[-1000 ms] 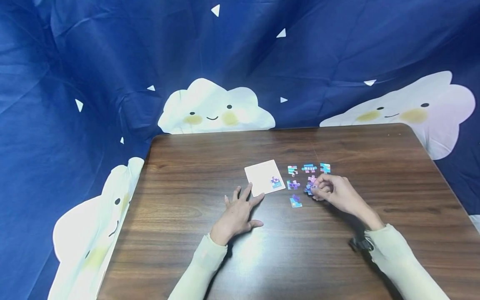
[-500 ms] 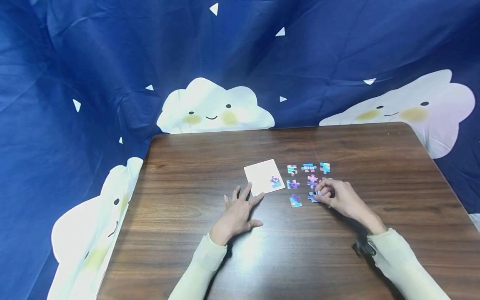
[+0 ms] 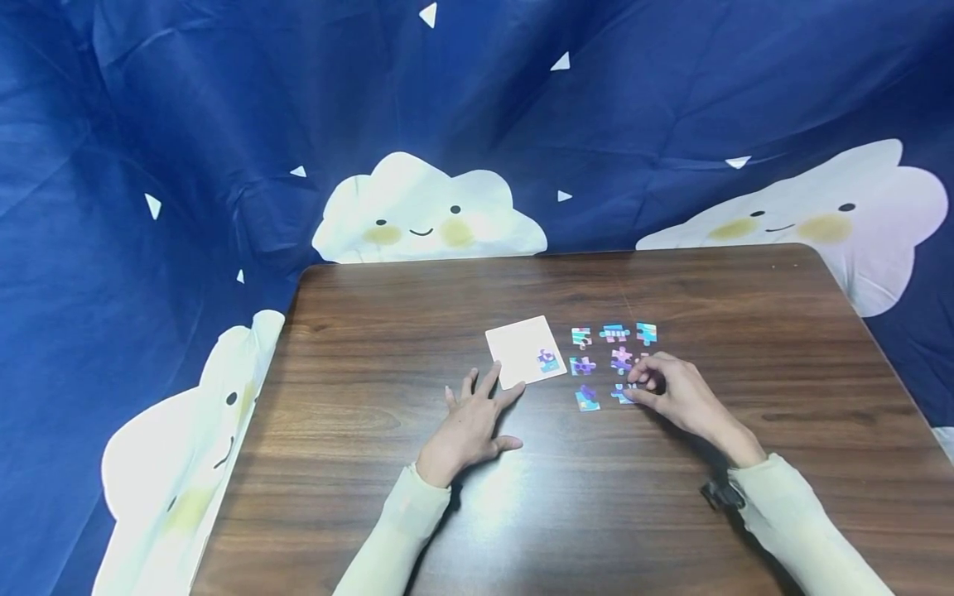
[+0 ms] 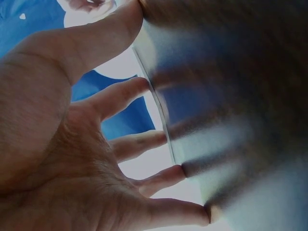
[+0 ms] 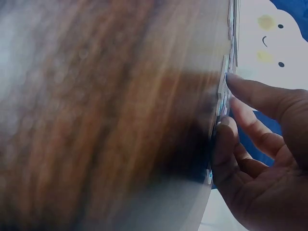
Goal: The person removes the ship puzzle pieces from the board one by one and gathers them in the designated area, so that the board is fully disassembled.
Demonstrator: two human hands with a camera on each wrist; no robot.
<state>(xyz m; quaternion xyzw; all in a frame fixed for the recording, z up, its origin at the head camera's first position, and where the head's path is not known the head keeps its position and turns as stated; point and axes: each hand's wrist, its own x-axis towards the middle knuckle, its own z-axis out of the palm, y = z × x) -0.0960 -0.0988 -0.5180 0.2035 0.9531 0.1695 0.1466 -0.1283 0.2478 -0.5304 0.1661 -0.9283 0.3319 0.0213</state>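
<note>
My left hand point(image 3: 464, 434) rests on the table with fingers spread, and two fingertips touch the near edge of a white square puzzle board point(image 3: 517, 348). A patterned purple-and-blue image shows near the board's lower right. My right hand point(image 3: 689, 401) is over the right side of the puzzle pieces. Its thumb touches a blue-purple jigsaw puzzle piece point(image 3: 620, 395) lying flat on the table, and the index fingertip is close by, a gap showing between them. In the right wrist view the thumb point(image 5: 255, 94) meets the pieces' edge. Another piece is partly hidden behind the right fingers.
Several jigsaw pieces lie spaced in rows right of the board, among them a corner piece point(image 3: 646, 333), a pink-purple piece point(image 3: 621, 358) and a lower-left piece point(image 3: 587, 400). The brown wooden table point(image 3: 358, 372) ends at a blue cloud-printed curtain point(image 3: 477, 99).
My right hand has moved slightly toward me with the piece, from beside the pink-purple piece down to the nearest row. Its thumb and index finger have since parted a little. My left hand stays put.
</note>
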